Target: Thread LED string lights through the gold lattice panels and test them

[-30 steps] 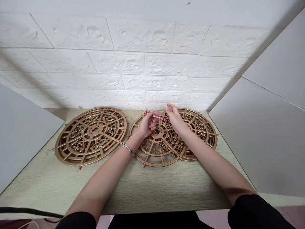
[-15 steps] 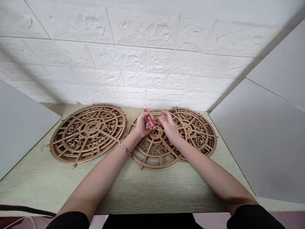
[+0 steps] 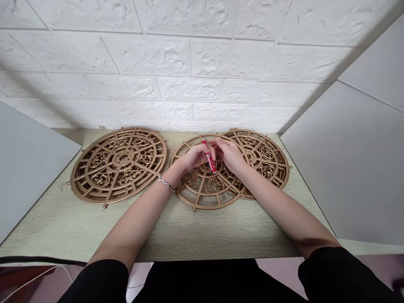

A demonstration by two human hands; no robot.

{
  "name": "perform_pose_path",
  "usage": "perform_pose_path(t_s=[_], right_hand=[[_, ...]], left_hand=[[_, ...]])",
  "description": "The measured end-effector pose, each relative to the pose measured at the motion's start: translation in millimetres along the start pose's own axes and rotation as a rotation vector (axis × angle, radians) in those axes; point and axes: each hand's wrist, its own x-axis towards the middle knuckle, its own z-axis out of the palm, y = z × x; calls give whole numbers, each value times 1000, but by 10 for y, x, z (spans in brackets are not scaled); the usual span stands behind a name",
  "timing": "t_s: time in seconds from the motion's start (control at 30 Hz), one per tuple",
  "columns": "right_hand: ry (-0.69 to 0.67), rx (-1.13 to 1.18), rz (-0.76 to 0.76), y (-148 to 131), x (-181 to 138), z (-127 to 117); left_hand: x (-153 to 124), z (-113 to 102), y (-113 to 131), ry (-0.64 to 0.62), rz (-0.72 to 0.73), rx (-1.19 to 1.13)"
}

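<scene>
Across the table [image 3: 176, 237], gold discs [image 3: 131, 155] lie at nine o'clock of the middle disc [image 3: 198, 192]. The right hand [image 3: 232, 158], fingers bent, its hold unclear, sits at three o'clock of the left hand [image 3: 197, 155], whose grip is curled closed round the red tube [image 3: 211, 163] above the middle disc; best keep that steady and the thin wire [image 3: 200, 135] from snagging.

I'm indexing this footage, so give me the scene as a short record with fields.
left hand: holds red tube
right hand: beside left hand, close to red tube; grip unclear
worn on left: silver bracelet
left stack: gold-coloured openwork discs
middle disc: overlaps right disc
surface: pale wood-grain table
backdrop: white brick-patterned wall
</scene>
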Motion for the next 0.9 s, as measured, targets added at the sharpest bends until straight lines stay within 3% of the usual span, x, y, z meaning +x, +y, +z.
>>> perform_pose_path(t_s=[0.1,0.37,0.67,0.9], right_hand=[[-19,5,-1,0,-24,26],[-73,25,18,-64,-98,89],[-56,71,-4,-124,-137,110],[-98,66,-32,-110,-126,87]], left_hand=[[7,-18,-17,-58,-39,48],[16,13,-45,-62,-34,118],[3,113,-23,17,19,148],[-31,106,-29,74,-75,146]])
